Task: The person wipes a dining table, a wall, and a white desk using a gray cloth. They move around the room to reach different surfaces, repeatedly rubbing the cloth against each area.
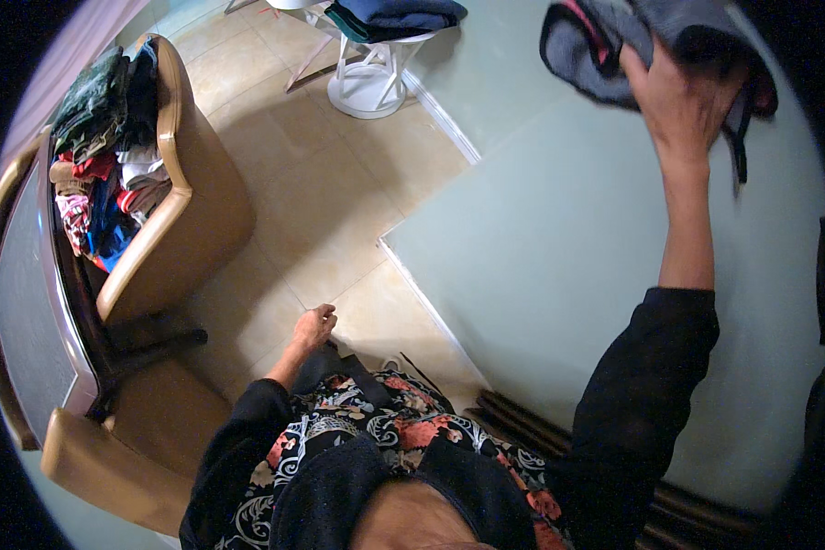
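Observation:
My right hand [687, 96] is raised at the upper right, gripping a grey fabric item with black edging [591, 62] against or near the pale green wall. A dark strap dangles from the fabric below the hand. Low by my body, my left hand [314, 326] hangs over the tiled floor with its fingers loosely curled; nothing shows in it. The exact kind of the grey item cannot be told.
Folded clothes [103, 165] fill a tan armchair [213, 199] beside a dark-framed table [31, 289]. Another tan chair [110, 474] stands at lower left. Folded blue fabric [399, 17] lies on a white stool [368, 93]. A wall corner [385, 240] juts out ahead; dark rails [522, 419] run low along the wall.

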`<state>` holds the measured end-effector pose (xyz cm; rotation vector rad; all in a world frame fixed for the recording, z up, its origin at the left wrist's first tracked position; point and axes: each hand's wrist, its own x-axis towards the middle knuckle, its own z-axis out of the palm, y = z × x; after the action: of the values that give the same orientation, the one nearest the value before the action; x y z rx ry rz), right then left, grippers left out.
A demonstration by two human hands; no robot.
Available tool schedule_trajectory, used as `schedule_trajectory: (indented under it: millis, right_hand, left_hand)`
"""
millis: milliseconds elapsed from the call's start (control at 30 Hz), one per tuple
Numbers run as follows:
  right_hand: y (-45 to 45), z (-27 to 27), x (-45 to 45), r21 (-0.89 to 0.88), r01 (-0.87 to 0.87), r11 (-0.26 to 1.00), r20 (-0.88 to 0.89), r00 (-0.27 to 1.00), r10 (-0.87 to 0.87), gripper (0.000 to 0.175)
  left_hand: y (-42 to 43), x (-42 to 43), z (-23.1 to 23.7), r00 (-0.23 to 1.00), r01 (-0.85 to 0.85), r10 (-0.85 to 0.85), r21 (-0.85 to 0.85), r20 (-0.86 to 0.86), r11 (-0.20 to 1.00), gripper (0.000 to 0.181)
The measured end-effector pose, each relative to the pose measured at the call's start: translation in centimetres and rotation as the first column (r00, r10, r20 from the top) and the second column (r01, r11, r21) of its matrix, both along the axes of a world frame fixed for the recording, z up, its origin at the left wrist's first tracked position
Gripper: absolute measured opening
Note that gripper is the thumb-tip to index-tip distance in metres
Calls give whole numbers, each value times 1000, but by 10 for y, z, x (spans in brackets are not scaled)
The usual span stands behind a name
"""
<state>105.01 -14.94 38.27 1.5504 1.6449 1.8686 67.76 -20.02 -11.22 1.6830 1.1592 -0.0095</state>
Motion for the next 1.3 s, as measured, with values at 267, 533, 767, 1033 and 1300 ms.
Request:
schedule_trajectory:
  millis: [267, 533, 767, 1033, 1300]
  right_hand:
    - [-4, -89, -8, -361, 14, 933, -241, 965, -107, 46]
    - [16, -233, -11, -719, -110, 686, -407, 867, -288, 42]
    - [50, -364, -27, -714, -327, 619, -700, 354, -621, 41]
    - [104, -443, -37, -81, -416, 906, -358, -836, -416, 36]
    - [145, -428, -37, 111, -75, 991, 360, -926, -111, 31]
  left_hand:
    - [59, -49, -12, 995, -85, 87, 57, -45, 995, 34]
    - [38, -114, -26, 961, -236, 240, 47, -136, 971, 35]
    - [7, -160, -35, 822, -541, 539, 41, -184, 840, 34]
    - [32, -88, -36, 742, -666, 669, -167, -43, 727, 34]
    - [104, -18, -21, 776, -613, 630, -211, 24, 762, 32]
